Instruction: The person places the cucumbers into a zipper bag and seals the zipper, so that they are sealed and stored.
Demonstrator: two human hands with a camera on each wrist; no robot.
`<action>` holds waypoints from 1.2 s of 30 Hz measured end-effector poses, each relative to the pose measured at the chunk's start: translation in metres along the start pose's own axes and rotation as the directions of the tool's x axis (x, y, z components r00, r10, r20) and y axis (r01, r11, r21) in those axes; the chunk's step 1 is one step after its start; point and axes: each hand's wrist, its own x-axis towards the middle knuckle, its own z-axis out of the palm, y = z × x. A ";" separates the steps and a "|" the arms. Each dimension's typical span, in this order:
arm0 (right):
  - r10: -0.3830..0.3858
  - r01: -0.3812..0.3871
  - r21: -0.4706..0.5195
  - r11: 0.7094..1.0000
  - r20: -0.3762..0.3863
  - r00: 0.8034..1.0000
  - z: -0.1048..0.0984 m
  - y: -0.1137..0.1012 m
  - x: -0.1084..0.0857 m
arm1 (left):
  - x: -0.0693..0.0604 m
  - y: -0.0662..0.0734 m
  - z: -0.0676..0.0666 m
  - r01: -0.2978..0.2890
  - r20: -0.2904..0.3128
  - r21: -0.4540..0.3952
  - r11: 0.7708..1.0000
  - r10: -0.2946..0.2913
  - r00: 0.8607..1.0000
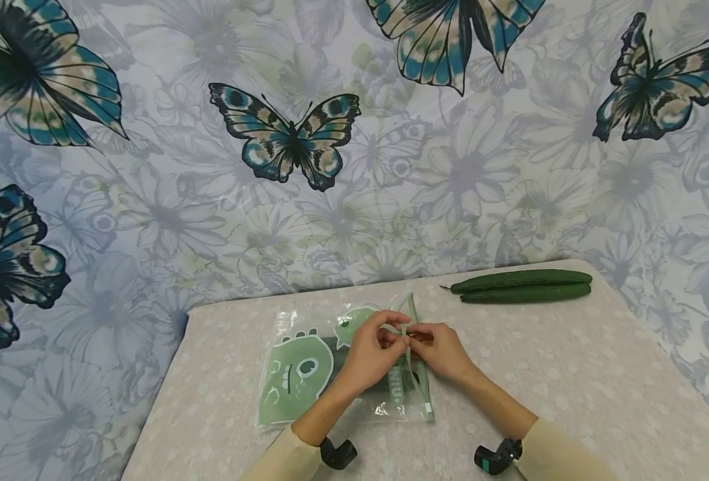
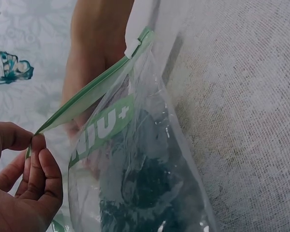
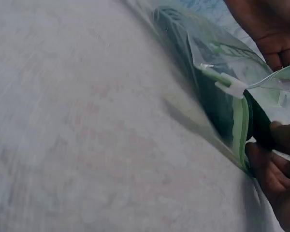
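Observation:
A clear plastic bag with green monster prints and a green zip edge lies on the table, dark green contents showing inside. My left hand pinches one side of its opening; in the left wrist view that hand holds the green strip between thumb and fingers. My right hand pinches the opposite edge, close to the left fingertips. In the right wrist view the right hand grips the green edge, below a white slider. The bag's mouth is partly parted between the hands.
Two long cucumbers lie side by side at the table's back right. The cloth-covered table meets a wall with butterfly and flower patterns. Dark wrist cameras sit near both cuffs.

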 end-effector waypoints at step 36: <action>-0.145 -0.046 -0.599 0.800 -0.267 0.953 -0.294 0.075 -0.043 | -0.013 -0.015 -0.023 0.054 -0.048 -0.057 0.997 -0.056 0.997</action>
